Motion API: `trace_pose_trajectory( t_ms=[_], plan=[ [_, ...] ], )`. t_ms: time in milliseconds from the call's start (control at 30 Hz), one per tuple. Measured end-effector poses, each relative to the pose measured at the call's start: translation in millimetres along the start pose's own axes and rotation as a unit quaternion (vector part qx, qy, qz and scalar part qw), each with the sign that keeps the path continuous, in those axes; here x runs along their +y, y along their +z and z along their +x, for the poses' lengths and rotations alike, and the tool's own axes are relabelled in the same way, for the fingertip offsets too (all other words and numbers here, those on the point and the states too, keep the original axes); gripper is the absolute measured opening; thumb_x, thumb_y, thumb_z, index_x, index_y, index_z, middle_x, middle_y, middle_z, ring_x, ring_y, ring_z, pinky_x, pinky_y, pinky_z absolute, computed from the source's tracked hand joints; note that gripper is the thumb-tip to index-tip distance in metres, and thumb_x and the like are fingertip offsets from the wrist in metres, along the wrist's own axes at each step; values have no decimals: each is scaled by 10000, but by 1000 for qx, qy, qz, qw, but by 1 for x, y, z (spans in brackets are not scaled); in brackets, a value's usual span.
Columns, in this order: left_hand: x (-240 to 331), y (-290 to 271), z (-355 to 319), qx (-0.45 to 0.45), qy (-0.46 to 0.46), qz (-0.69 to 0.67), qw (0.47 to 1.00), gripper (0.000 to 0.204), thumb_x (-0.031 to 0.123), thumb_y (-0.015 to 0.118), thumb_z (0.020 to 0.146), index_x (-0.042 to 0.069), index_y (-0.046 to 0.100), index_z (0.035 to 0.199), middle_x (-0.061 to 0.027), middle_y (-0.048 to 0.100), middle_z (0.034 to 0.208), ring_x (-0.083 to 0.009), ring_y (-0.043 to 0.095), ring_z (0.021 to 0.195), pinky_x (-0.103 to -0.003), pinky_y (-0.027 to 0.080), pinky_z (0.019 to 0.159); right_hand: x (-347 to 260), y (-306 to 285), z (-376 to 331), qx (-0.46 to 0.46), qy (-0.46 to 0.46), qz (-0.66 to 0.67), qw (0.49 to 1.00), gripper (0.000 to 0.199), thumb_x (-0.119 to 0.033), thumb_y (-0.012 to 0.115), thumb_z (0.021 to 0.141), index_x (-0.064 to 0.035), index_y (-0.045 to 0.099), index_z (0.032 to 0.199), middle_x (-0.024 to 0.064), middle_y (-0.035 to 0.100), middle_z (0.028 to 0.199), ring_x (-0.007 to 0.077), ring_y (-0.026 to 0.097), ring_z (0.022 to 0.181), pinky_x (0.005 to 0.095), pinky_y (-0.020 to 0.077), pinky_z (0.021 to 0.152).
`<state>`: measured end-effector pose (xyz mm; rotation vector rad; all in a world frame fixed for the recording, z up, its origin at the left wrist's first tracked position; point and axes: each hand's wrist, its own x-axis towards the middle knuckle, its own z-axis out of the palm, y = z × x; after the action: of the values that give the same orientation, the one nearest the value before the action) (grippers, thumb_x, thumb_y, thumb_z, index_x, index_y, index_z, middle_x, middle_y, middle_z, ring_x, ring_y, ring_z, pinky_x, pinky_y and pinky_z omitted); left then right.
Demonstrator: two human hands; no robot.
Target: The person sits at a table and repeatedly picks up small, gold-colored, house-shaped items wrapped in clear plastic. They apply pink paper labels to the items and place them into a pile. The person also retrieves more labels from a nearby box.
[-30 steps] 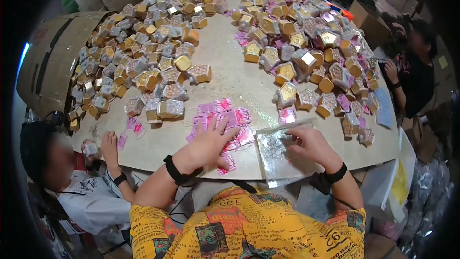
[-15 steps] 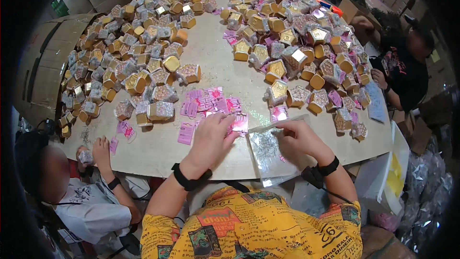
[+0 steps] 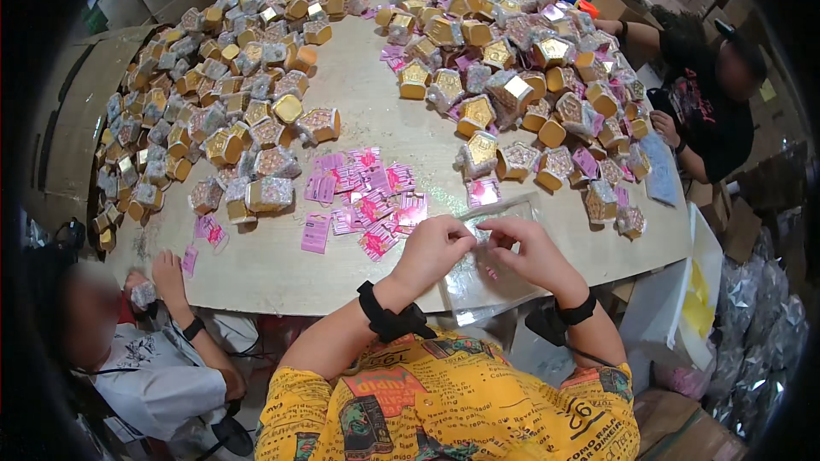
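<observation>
Clear plastic bag (image 3: 471, 300): laid flat at the near side of the tabletop (image 3: 376, 90), its near end reaching the edge; small pink pieces (image 3: 491, 273) are seen at it, but whether inside or on top cannot be told.
Left hand (image 3: 427, 249): held over the bag's left side, fingers curled and tips drawn toward those of the right; whether they are closed on anything cannot be told.
Right hand (image 3: 536, 258): held above the bag, index finger and thumb bent toward the left hand; any grip is too small to be made out.
Wristbands (image 3: 578, 310): black, worn on both wrists.
Pink cards (image 3: 371, 196): spread in an overlapping cluster left of the bag; one single card (image 3: 315, 232) is set at the cluster's left, another (image 3: 483, 192) just beyond the bag.
House-shaped ornaments (image 3: 319, 125): gold and whitish, heaped at left and right, a strip of tabletop left between.
Co-worker, left: one hand (image 3: 168, 273) rested at the tabletop edge, a small whitish object (image 3: 143, 294) held in the other.
Co-worker, right: dressed in a black shirt (image 3: 713, 115), one arm extended toward the right heap.
</observation>
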<state>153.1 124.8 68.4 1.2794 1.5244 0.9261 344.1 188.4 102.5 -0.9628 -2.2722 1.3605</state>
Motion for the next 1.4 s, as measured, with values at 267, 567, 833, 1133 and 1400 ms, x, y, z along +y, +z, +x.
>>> trace_pose_trajectory(
  t_ms=[267, 567, 833, 1133, 1400],
  plan=[
    [12, 3, -5, 36, 211, 116, 970, 98, 109, 676, 775, 14, 662, 796, -115, 576, 751, -281, 591, 688, -367, 468, 608, 0, 6, 0, -23, 67, 172, 983, 330, -27, 677, 795, -23, 612, 1118, 33, 636, 793, 82, 599, 647, 215, 471, 586],
    [7, -8, -9, 112, 300, 220, 921, 78, 71, 659, 768, 22, 601, 747, -116, 546, 754, -303, 559, 724, -395, 443, 618, 30, 8, -5, 24, 78, -23, 996, 107, -40, 692, 793, 20, 654, 873, 28, 637, 789, 88, 599, 665, 236, 480, 589],
    [8, -8, -10, 118, 264, 142, 947, 86, 90, 663, 783, 13, 628, 766, -120, 538, 718, -298, 557, 683, -385, 432, 592, -7, 20, 1, 85, 27, 44, 995, 180, -96, 741, 768, 20, 653, 875, 92, 624, 765, 136, 593, 542, 281, 475, 508],
    [1, -13, -16, 93, 214, 50, 971, 93, 86, 657, 808, 0, 620, 803, -125, 538, 731, -261, 547, 657, -348, 424, 594, 7, 23, 4, 100, 8, 71, 992, 83, -51, 682, 806, 19, 648, 835, 44, 612, 770, 87, 573, 630, 238, 461, 578],
    [-5, -62, -34, 143, 133, 131, 972, 309, 221, 716, 796, 29, 625, 1020, -127, 604, 916, -255, 608, 780, -336, 493, 696, -22, 16, 24, 84, -37, 45, 995, 64, -38, 679, 788, 8, 640, 810, 27, 588, 700, 83, 559, 630, 222, 441, 579]
  ],
)
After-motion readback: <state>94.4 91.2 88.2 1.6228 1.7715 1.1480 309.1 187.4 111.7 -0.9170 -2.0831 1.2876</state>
